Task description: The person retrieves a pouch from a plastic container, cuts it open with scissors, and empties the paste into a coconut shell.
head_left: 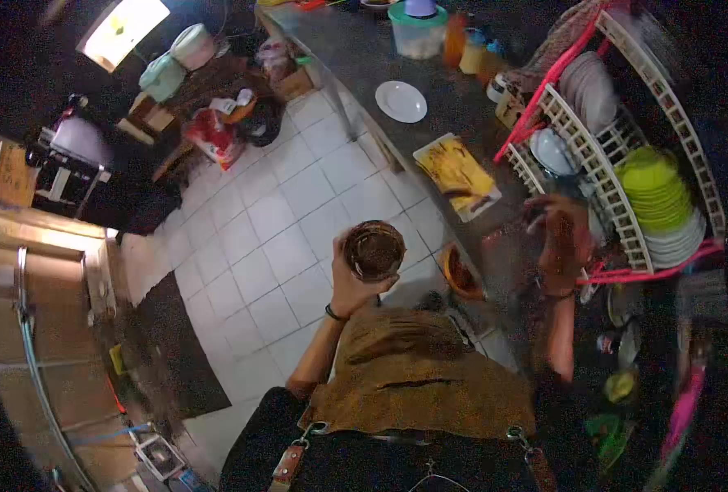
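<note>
My left hand (350,289) is wrapped round a round jar (374,251) in front of my apron (429,385). Its mouth faces up, and dark brown contents show inside. My right hand (564,246) is over the dark counter at the right, close to the dish rack (618,184). Motion smears its fingers, so whether it holds anything is unclear. Left of that hand, a yellow cutting board (458,174) with brown marks lies on the counter. An orange-rimmed bowl (462,272) sits near the counter's edge.
On the counter (356,61) are a white plate (401,102), a green-lidded tub (418,33) and several bottles. The rack holds green plates (659,189) and white plates. White floor tiles (273,230) extend left, with a dark mat (179,344) and a red bag (213,135) farther off.
</note>
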A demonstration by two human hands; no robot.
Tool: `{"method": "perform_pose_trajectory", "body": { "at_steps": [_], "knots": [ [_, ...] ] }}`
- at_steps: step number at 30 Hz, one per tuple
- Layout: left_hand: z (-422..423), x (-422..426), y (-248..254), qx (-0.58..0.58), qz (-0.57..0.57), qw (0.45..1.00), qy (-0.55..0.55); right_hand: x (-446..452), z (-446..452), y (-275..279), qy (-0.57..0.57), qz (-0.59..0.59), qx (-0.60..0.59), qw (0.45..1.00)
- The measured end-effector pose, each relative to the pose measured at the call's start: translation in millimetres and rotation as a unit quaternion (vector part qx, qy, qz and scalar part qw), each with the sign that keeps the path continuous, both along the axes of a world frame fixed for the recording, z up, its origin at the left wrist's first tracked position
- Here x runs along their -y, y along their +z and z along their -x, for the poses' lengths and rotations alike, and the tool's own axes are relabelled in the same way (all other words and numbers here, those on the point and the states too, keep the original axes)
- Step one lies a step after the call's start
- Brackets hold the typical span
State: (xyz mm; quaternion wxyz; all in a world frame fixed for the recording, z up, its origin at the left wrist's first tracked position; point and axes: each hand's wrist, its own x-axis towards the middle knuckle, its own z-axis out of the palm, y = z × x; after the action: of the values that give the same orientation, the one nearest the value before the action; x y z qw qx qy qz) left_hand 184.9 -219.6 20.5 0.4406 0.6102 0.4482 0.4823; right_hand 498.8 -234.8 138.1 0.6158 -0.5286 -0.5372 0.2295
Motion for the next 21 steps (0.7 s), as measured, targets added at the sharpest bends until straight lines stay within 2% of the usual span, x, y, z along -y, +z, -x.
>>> {"method": "perform_pose_trajectory", "body": {
  "at_steps": [2,4,5,7,10,13,17,19,20,21],
  "knots": [
    [7.1,-4.0,9.1,0.002,-0.047,0.999,-0.013,20.7,48.6,34.5,0.194,-0.084,0.018,0.977],
    [16.7,-11.1,12.6,0.031,-0.046,0.997,-0.052,32.5,77.8,52.4,0.241,-0.083,0.296,0.921],
    [22.8,-13.2,14.9,0.051,-0.041,0.995,-0.078,35.4,94.7,50.7,0.230,-0.079,0.303,0.921],
    [36.5,-12.6,28.4,0.046,-0.060,0.993,-0.093,39.0,128.2,41.8,0.289,-0.129,0.428,0.847],
    [58.7,-14.3,30.7,0.047,-0.083,0.989,-0.115,58.1,169.9,45.3,0.245,-0.165,0.466,0.834],
    [77.6,-15.4,30.9,0.056,-0.094,0.983,-0.150,75.7,196.3,39.1,0.205,-0.135,0.493,0.835],
    [87.1,-4.8,32.6,0.099,-0.129,0.969,-0.187,93.2,210.6,52.3,0.179,-0.143,0.494,0.838],
    [90.3,4.4,36.2,0.111,-0.151,0.958,-0.218,103.9,212.2,58.3,0.160,-0.109,0.475,0.859],
    [91.4,8.9,39.8,0.060,-0.198,0.955,-0.213,108.8,211.0,61.0,0.201,-0.025,0.420,0.885],
    [90.7,13.5,42.9,0.010,-0.245,0.947,-0.206,115.4,211.2,59.7,0.190,-0.025,0.421,0.887]
  ]
}}
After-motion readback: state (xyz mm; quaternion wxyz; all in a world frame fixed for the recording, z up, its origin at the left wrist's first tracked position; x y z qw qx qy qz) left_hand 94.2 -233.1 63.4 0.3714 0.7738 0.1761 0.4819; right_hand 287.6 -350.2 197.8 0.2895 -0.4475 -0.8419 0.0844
